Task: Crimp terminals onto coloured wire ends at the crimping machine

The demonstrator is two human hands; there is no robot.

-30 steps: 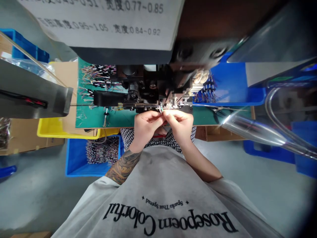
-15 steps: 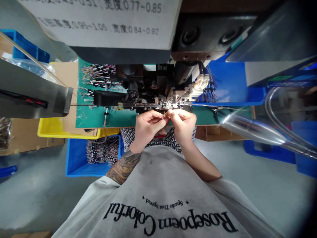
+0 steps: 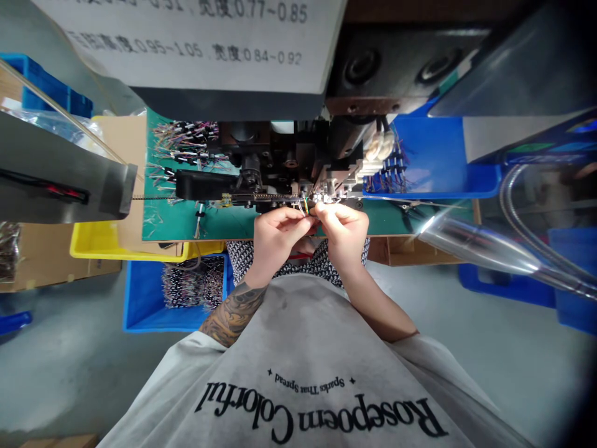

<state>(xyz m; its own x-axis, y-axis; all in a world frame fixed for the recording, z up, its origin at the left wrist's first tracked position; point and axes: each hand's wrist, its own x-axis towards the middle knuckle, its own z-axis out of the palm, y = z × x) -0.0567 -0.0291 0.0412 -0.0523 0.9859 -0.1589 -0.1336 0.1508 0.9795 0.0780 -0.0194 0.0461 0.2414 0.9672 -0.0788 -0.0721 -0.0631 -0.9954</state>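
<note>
My left hand (image 3: 278,239) and my right hand (image 3: 344,231) meet at the front of a black crimping machine (image 3: 284,155). Between their fingertips is a small bundle of thin wires (image 3: 306,206), with white, yellow and green strands fanning up toward the lit machine head. Both hands are closed in a pinch on this bundle; the fingers cover its lower part. The right fingertips are close beside the metal die area (image 3: 329,193). A thin strip of terminals (image 3: 156,198) runs in from the left to the machine.
Bundled wire harnesses (image 3: 186,143) lie on the green mat (image 3: 214,227). A blue bin (image 3: 433,162) stands behind on the right, and another blue bin (image 3: 140,311) with harnesses sits low left. A bright lamp (image 3: 485,246) reaches in from the right. Overhead hangs a printed label (image 3: 200,56).
The wires now stand up more visibly between my fingertips, spread toward the machine, where before only a short orange bit showed. Both hands have shifted very slightly.
</note>
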